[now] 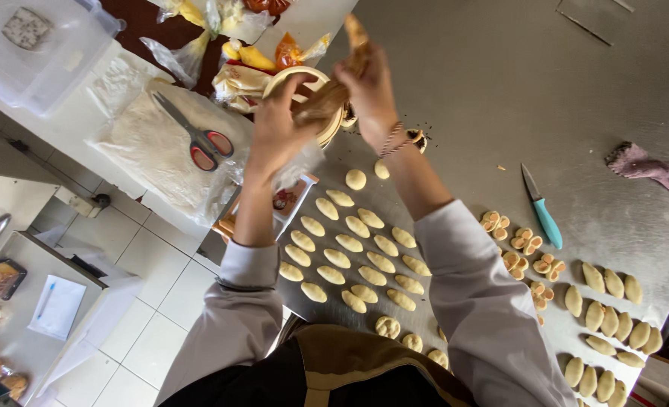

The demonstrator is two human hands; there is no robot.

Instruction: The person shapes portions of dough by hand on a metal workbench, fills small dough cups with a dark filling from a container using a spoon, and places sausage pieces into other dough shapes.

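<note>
The scene is brightly and evenly lit by soft, daylight-like light, with no harsh glare. The steel surface [500, 83] shows a broad dull sheen, paler toward the top middle, and the things on it cast only faint, short shadows. The wide lens bends the picture strongly: straight edges curve near the borders, and the floor tiles [146, 271] at lower left splay outward. The right hand [365, 83] and the left hand [278, 124] are smeared by motion blur, while the rows of dough pieces [349, 256] are fairly sharp. The corners are softer and slightly darker.
</note>
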